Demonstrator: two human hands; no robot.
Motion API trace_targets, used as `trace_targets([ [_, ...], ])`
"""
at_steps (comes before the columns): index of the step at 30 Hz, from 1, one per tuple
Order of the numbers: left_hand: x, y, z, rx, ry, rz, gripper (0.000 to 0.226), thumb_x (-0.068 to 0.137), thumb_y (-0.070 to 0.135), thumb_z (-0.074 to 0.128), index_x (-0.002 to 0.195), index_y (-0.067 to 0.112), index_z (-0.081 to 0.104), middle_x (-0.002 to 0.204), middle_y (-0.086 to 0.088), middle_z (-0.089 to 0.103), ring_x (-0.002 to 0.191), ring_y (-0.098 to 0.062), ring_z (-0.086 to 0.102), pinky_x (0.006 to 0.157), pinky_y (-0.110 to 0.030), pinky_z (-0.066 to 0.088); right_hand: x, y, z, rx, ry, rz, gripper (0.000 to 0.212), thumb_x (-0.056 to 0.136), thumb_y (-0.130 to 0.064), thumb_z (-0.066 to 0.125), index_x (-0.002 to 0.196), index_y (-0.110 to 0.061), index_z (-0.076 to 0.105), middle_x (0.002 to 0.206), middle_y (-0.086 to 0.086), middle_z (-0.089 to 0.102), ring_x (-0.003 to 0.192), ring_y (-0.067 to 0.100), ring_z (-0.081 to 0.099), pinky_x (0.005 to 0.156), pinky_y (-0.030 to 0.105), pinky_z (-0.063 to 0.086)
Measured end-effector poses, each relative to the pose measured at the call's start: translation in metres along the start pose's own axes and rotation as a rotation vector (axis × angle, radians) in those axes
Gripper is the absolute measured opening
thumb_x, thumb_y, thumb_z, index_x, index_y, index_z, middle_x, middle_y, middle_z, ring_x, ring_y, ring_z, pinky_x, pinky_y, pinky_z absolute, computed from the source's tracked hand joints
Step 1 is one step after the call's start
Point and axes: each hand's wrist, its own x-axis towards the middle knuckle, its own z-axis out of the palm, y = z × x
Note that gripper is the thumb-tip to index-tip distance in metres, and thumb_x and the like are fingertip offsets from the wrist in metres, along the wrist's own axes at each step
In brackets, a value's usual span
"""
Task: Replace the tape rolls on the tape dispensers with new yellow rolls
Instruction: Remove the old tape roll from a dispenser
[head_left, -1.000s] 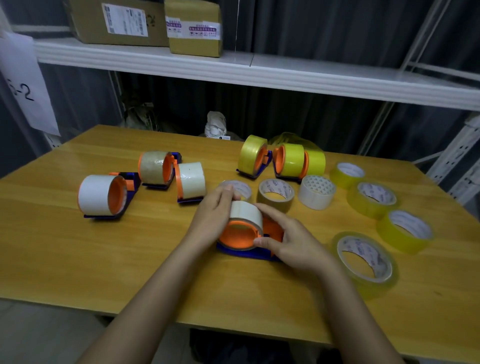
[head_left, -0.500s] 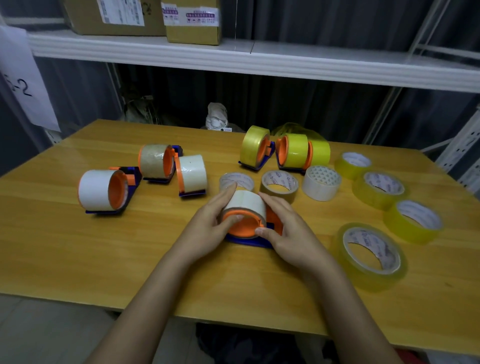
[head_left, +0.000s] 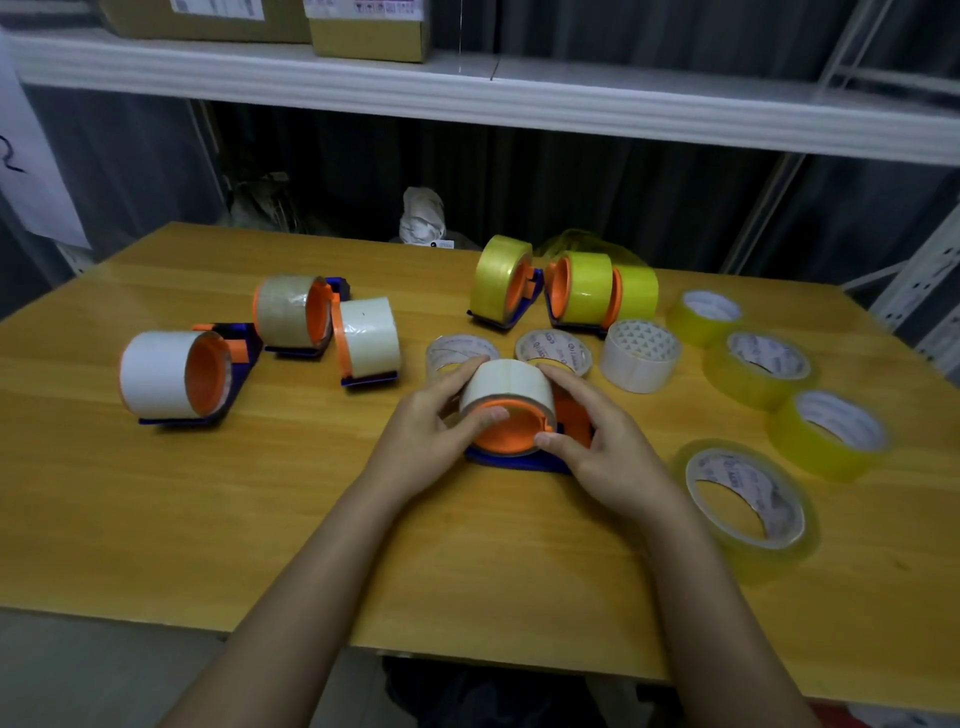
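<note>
A blue and orange tape dispenser (head_left: 519, 447) lies on the wooden table (head_left: 260, 509) in front of me, with a white tape roll (head_left: 506, 382) on its orange hub. My left hand (head_left: 431, 431) grips the roll from the left, thumb on the hub's rim. My right hand (head_left: 602, 441) grips the roll and dispenser from the right. Three dispensers with white or clear rolls (head_left: 171, 374) lie at the left. Dispensers with yellow rolls (head_left: 587, 288) stand at the back. Several loose yellow rolls (head_left: 748, 514) lie at the right.
Loose used rolls lie behind my hands: a clear roll (head_left: 452, 351), a brownish roll (head_left: 556, 351) and a white roll (head_left: 641, 356). A white shelf (head_left: 519, 104) with cardboard boxes (head_left: 369, 26) runs above the table's far side.
The view has shifted slightly. My hands stay around the white roll on the dispenser, with the roll tipped a little more upward on its hub.
</note>
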Motion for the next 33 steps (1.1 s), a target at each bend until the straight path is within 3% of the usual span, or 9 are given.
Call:
trace_targets([
  [9,0.001,-0.003,0.004,0.029,0.056,0.059,0.072,0.073,0.048,0.065,0.138,0.024,0.048,0.136,0.009,0.053,0.126,0.001,0.046,0.097,-0.013,0.042,-0.001,-0.001,0.005,-0.026,0.063,-0.006,0.065,0.083,-0.018,0.073,0.134,-0.043,0.042,0.135,-0.023,0.043,0.134,0.006,0.037,0.116,0.048,0.026],
  [15,0.001,-0.004,0.006,-0.003,0.081,0.057,0.071,0.072,0.046,0.072,0.136,0.024,0.050,0.136,0.005,0.054,0.125,0.000,0.048,0.100,-0.019,0.044,0.000,-0.002,0.007,-0.042,0.082,0.007,0.066,0.082,-0.020,0.074,0.137,-0.040,0.044,0.133,-0.023,0.043,0.133,0.005,0.037,0.115,0.049,0.027],
  [21,-0.001,-0.003,0.004,0.058,-0.003,0.062,0.069,0.082,0.042,0.058,0.145,0.023,0.035,0.144,0.011,0.040,0.134,-0.001,0.034,0.104,-0.013,0.035,0.000,-0.002,0.006,-0.056,0.089,-0.006,0.066,0.081,-0.021,0.075,0.137,-0.039,0.045,0.133,-0.021,0.045,0.133,0.007,0.038,0.114,0.049,0.029],
  [23,-0.001,-0.005,0.004,0.058,0.006,0.064,0.063,0.088,0.032,0.060,0.144,0.020,0.036,0.145,0.006,0.041,0.135,-0.003,0.035,0.103,-0.009,0.034,0.000,-0.001,0.006,-0.057,0.100,-0.026,0.066,0.081,-0.020,0.076,0.137,-0.038,0.046,0.132,-0.023,0.045,0.131,0.005,0.038,0.113,0.043,0.032],
  [27,-0.003,-0.010,0.004,0.054,0.053,0.099,0.060,0.086,0.028,0.065,0.141,0.018,0.043,0.142,0.000,0.048,0.134,-0.006,0.039,0.109,-0.025,0.037,0.002,0.002,0.006,-0.090,0.136,-0.097,0.064,0.079,-0.013,0.077,0.135,-0.029,0.052,0.122,-0.031,0.040,0.113,-0.021,0.035,0.095,0.000,0.027],
  [30,-0.004,-0.011,0.007,0.109,0.095,0.130,0.061,0.085,0.031,0.064,0.141,0.017,0.044,0.141,0.002,0.048,0.133,-0.004,0.040,0.108,-0.027,0.038,0.003,0.004,0.007,-0.104,0.135,-0.105,0.062,0.079,-0.013,0.077,0.135,-0.027,0.052,0.117,-0.033,0.039,0.110,-0.026,0.033,0.089,-0.005,0.025],
  [33,-0.005,-0.009,0.009,0.187,0.128,0.164,0.062,0.084,0.036,0.060,0.141,0.015,0.045,0.138,-0.001,0.052,0.129,-0.006,0.044,0.103,-0.031,0.043,0.003,0.004,0.008,-0.132,0.143,-0.114,0.060,0.081,-0.014,0.075,0.134,-0.025,0.052,0.117,-0.022,0.043,0.106,-0.016,0.038,0.088,-0.005,0.025],
])
